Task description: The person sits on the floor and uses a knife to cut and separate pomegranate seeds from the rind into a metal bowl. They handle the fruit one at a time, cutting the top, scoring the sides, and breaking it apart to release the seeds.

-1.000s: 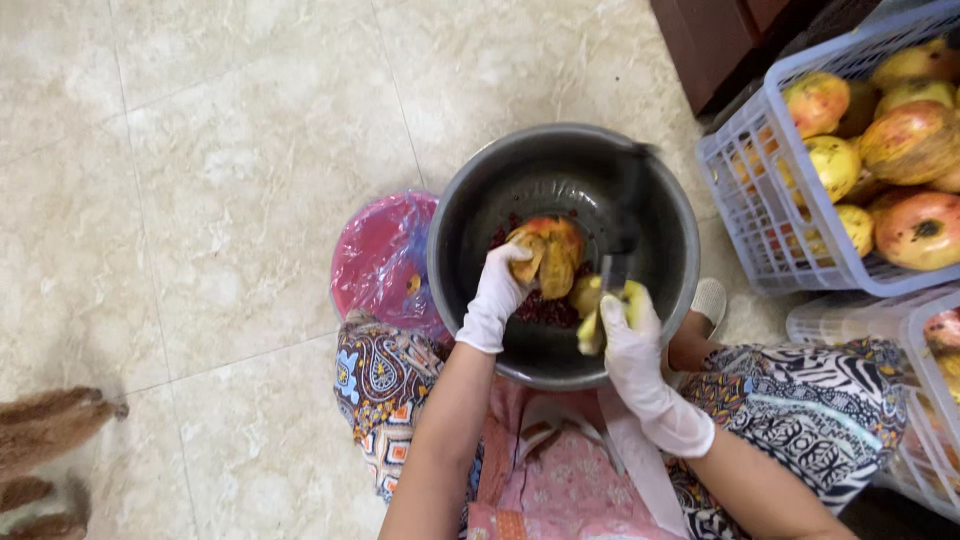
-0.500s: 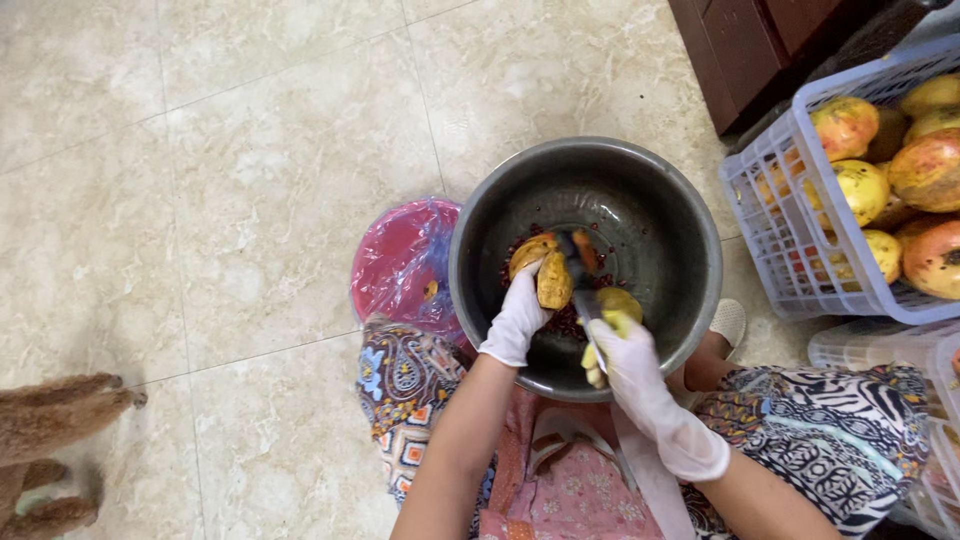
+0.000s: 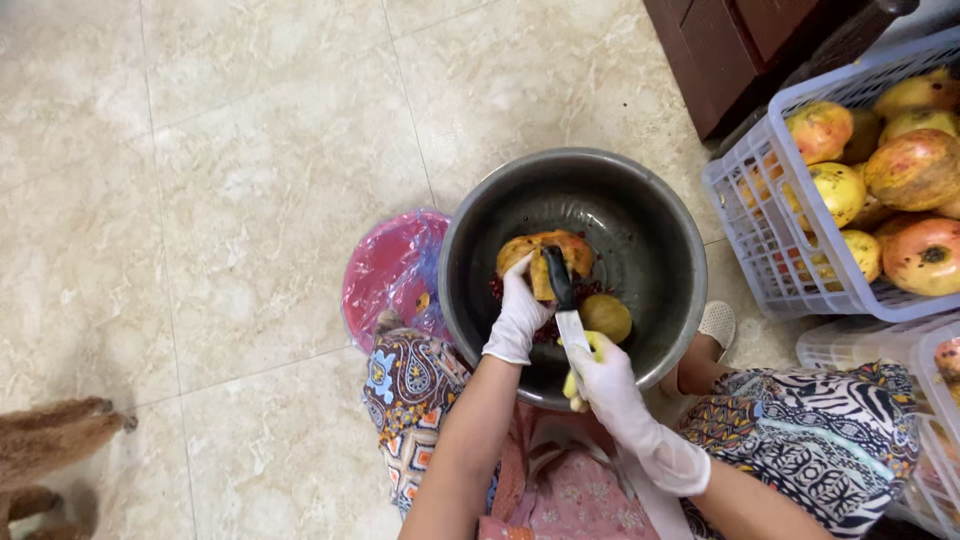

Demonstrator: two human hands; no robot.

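Pomegranate [image 3: 545, 262], cut open and yellow-orange, sits over the middle of a dark metal bowl [image 3: 655, 215], with red seeds [image 3: 548, 325] gathered at the bottom just near of it. The left hand [image 3: 518, 315], in a white glove, has its grip closed on the near left side of the fruit. The right hand [image 3: 610, 385], also gloved, has its grip closed around the yellow handle of a knife [image 3: 565, 310], whose blade points away from the body and rests against the fruit. A loose piece of rind [image 3: 606, 317] lies in the bowl just right of the blade.

For a clean cut, I would judge it best to keep the left fingertips clear of the blade's line, hold the fruit low over the bowl so the seeds fall inside, and score the skin shallowly.

Pale beige floor tiles [image 3: 250, 180] carry everything. A pink basin [image 3: 385, 275] lined with plastic touches the bowl's left side. At the far right, a lilac plastic basket [image 3: 760, 235] holds whole pomegranates [image 3: 915, 170], beside a dark wooden cabinet [image 3: 740, 45].
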